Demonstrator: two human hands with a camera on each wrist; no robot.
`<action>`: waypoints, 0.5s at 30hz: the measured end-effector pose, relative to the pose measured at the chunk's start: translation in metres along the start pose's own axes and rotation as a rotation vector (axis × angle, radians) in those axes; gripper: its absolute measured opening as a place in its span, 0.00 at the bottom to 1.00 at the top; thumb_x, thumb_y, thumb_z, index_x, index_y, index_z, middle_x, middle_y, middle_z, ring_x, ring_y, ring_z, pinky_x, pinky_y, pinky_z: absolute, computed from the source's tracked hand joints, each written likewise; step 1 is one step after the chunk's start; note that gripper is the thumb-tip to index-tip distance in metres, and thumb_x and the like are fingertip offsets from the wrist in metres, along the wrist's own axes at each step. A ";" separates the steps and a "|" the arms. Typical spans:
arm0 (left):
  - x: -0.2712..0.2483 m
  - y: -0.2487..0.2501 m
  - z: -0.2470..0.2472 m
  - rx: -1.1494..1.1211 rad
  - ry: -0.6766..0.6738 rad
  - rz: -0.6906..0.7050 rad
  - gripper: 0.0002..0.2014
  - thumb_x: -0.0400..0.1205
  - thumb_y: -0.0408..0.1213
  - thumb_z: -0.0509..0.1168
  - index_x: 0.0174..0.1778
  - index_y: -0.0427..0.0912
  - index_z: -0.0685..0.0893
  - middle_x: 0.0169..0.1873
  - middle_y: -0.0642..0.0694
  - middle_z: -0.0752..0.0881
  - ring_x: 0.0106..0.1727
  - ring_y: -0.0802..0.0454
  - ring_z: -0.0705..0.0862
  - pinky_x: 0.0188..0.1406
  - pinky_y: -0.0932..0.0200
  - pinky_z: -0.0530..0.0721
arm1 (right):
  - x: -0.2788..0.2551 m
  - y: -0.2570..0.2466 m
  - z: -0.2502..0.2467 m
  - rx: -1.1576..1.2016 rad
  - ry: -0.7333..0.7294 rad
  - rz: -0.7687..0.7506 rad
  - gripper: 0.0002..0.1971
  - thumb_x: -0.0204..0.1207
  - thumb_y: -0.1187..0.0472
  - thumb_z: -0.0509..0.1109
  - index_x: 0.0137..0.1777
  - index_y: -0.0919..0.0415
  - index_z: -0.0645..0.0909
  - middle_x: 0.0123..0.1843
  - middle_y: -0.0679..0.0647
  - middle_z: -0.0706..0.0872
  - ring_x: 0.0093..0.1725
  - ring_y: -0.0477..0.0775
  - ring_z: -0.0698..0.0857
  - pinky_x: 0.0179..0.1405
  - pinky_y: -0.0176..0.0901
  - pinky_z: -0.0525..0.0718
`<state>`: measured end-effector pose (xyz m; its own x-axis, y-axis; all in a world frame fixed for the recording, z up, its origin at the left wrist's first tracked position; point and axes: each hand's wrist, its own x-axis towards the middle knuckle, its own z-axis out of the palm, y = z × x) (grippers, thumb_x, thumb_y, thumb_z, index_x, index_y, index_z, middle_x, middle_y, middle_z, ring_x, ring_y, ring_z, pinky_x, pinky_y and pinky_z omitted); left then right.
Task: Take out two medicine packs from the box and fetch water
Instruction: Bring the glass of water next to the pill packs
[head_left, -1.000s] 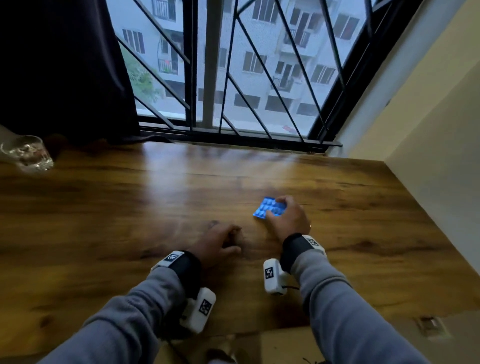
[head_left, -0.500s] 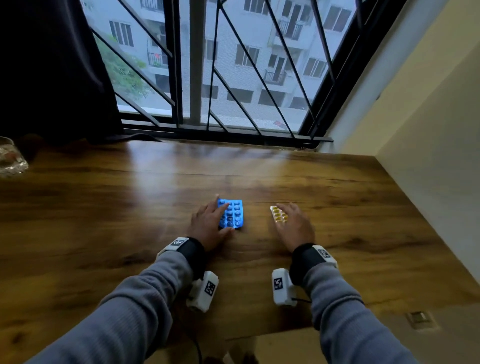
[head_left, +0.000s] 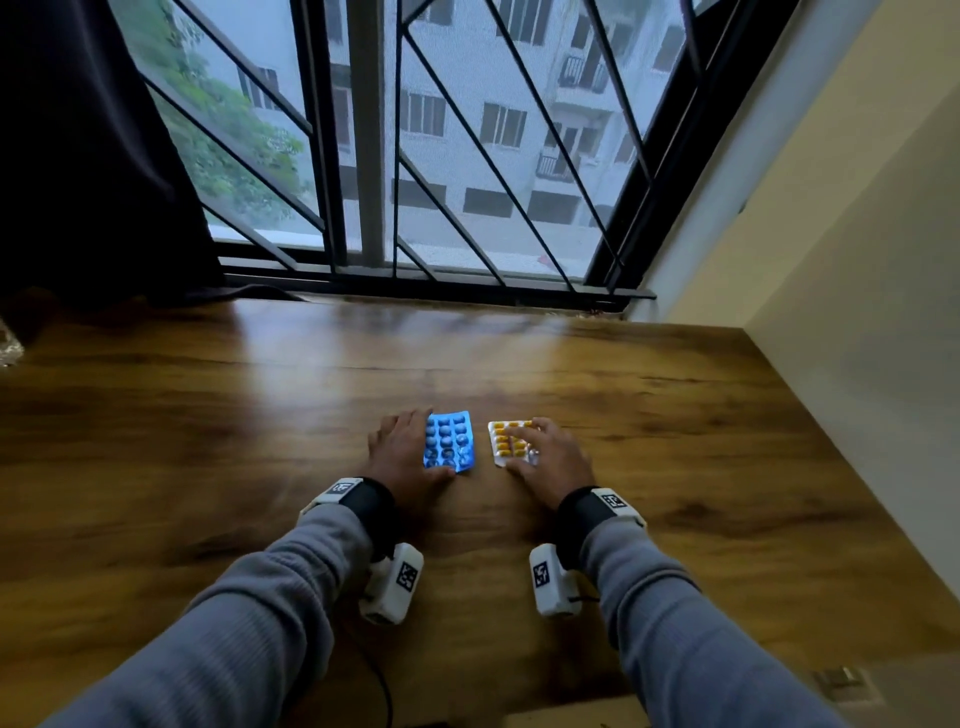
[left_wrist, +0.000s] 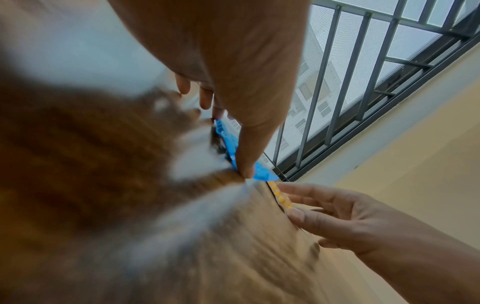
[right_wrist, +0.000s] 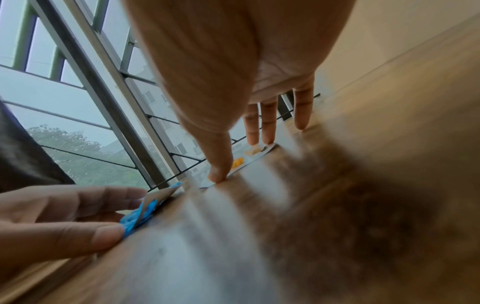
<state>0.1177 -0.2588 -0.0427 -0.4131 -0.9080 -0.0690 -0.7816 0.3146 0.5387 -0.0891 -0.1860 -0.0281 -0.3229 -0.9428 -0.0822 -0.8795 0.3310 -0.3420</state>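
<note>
Head view: on the wooden table (head_left: 208, 441), the left hand (head_left: 402, 457) rests at 9 o'clock of the blue medicine pack (head_left: 449, 441), fingers straight, thumb touching its near edge. The right hand (head_left: 550, 460), at 3 o'clock of the yellow medicine pack (head_left: 506, 441), lays straight fingers on it. The packs lie flat, just beside each other.

Left wrist view: thumb tip against the blue medicine pack (left_wrist: 231, 148).

Right wrist view: extended fingertips (right_wrist: 267, 131) press the yellow medicine pack (right_wrist: 249, 156); thumb at its edge.
</note>
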 end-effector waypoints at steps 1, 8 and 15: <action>0.001 0.001 0.000 -0.031 0.000 -0.014 0.48 0.68 0.52 0.76 0.81 0.47 0.59 0.76 0.46 0.70 0.76 0.43 0.64 0.73 0.48 0.61 | 0.002 -0.001 0.000 0.002 -0.006 -0.011 0.24 0.71 0.45 0.72 0.68 0.37 0.78 0.76 0.48 0.74 0.74 0.54 0.71 0.69 0.55 0.71; 0.004 0.002 -0.004 -0.051 -0.030 -0.047 0.53 0.66 0.51 0.79 0.83 0.45 0.55 0.77 0.46 0.70 0.77 0.43 0.64 0.75 0.46 0.61 | 0.011 -0.001 0.000 0.021 -0.018 -0.062 0.26 0.70 0.43 0.73 0.70 0.37 0.76 0.76 0.47 0.74 0.75 0.53 0.71 0.69 0.56 0.71; -0.001 -0.008 -0.014 0.002 -0.005 -0.024 0.57 0.67 0.56 0.78 0.83 0.41 0.50 0.80 0.42 0.64 0.78 0.41 0.65 0.75 0.46 0.63 | 0.012 -0.014 -0.003 0.077 0.130 -0.068 0.27 0.68 0.43 0.74 0.68 0.44 0.77 0.69 0.49 0.79 0.69 0.53 0.76 0.61 0.54 0.74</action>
<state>0.1305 -0.2642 -0.0352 -0.3967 -0.9139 -0.0860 -0.7921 0.2935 0.5352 -0.0821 -0.2020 -0.0213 -0.3110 -0.9483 0.0640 -0.8728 0.2583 -0.4141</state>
